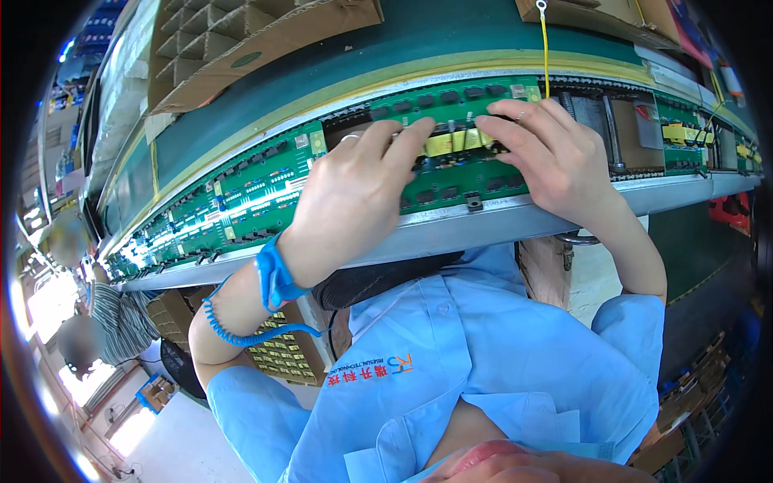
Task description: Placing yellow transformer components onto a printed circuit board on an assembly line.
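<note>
The green surface [451, 40] extends beyond the metal rail [451, 236] in front of you, with pale floor [189, 447] at lower left. Your left hand [354, 189] and right hand [557, 153] reach over the green circuit board [463, 179], fingers bent toward opposite ends of its yellow components [455, 143]; whether either hand's fingers grip or merely touch them cannot be determined. A cardboard divider box [266, 52] sits beyond your left hand, a yellow wire [547, 56] extends beyond your right, and your fingertips partly obscure the components.
</note>
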Demonstrator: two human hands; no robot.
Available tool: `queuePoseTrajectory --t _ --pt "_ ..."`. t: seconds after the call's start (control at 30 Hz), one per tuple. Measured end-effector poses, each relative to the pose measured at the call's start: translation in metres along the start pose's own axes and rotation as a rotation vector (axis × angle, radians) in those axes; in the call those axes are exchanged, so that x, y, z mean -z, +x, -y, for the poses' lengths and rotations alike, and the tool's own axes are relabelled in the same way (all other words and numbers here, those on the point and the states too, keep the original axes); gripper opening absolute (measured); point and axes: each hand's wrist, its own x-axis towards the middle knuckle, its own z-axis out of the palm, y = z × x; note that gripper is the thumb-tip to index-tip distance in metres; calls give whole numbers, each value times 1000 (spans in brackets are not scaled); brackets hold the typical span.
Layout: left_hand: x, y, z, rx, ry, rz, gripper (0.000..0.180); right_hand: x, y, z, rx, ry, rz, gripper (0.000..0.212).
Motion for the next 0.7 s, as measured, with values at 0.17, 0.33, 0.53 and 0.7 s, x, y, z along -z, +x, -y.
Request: queuePoseTrajectory --t 0.17,0.33,0.53,0.7 --pt "-15 19 -19 29 -99 -21 75 25 -12 2 -128 -66 72 42" --pt "-35 32 -40 -11 -260 -87 79 48 -46 -24 -320 -187 60 41" --pt "-1 -13 -14 -102 -222 -362 70 73 -76 -53 -442 -270 33 43" --pt "32 -96 39 290 138 -392 53 81 -100 -75 -580 -280 -19 43"
